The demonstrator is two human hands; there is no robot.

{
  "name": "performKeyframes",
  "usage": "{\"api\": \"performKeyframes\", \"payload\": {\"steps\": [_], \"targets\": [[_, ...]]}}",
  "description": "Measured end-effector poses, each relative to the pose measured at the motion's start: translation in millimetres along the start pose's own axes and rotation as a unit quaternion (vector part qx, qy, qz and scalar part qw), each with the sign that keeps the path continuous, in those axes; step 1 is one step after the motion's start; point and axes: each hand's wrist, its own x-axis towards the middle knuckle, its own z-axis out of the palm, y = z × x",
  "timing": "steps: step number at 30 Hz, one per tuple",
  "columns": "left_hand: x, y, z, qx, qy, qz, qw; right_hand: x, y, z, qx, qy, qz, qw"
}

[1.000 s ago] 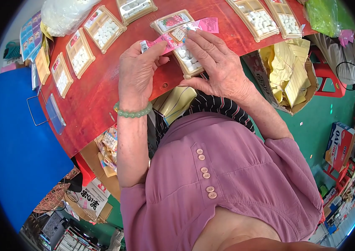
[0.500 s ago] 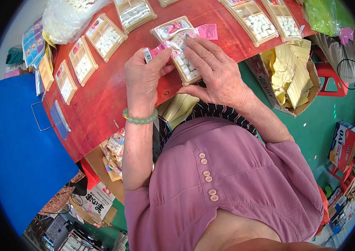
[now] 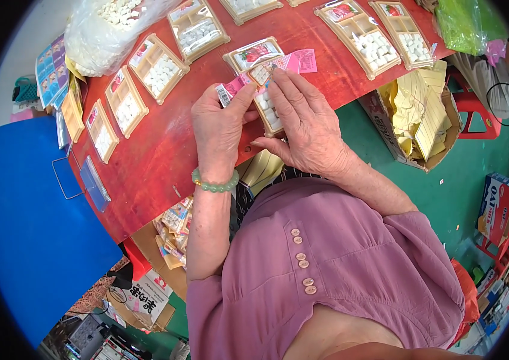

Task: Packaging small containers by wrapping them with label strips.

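Observation:
My left hand (image 3: 221, 127) pinches a small pink paper label (image 3: 229, 92) between thumb and fingers, just left of a beige plastic tray (image 3: 268, 114) of white tablets on the red table (image 3: 158, 156). My right hand (image 3: 302, 123) lies flat over that tray, fingers spread and pressing on it. Another pink label (image 3: 302, 61) sits past my right fingertips. A second tray with a red picture card (image 3: 253, 54) lies right behind. A green bead bracelet (image 3: 213, 185) circles my left wrist.
Several filled beige trays (image 3: 152, 67) lie along the table's far side. A clear bag of white tablets (image 3: 107, 27) stands at the far left. A cardboard box of yellow trays (image 3: 422, 120) sits on the green floor at right. Boxes crowd under the table.
Both hands have stayed on the tray. The left hand has shifted slightly, lifting the pink label's end clear above its thumb.

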Motion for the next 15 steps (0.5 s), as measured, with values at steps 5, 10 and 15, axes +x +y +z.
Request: {"api": "performKeyframes", "payload": {"steps": [5, 10, 15], "targets": [[1, -2, 0, 0.009, 0.005, 0.006, 1.0, 1, 0, -3, 0.0, -0.008, 0.006, 1.0], [-1, 3, 6, 0.05, 0.018, 0.022, 0.998, 1, 0, -6, 0.021, -0.021, 0.007, 1.0], [-1, 1, 5, 0.052, 0.016, 0.027, 0.998, 13, 4, -36, 0.024, -0.094, -0.002, 0.995]]}}
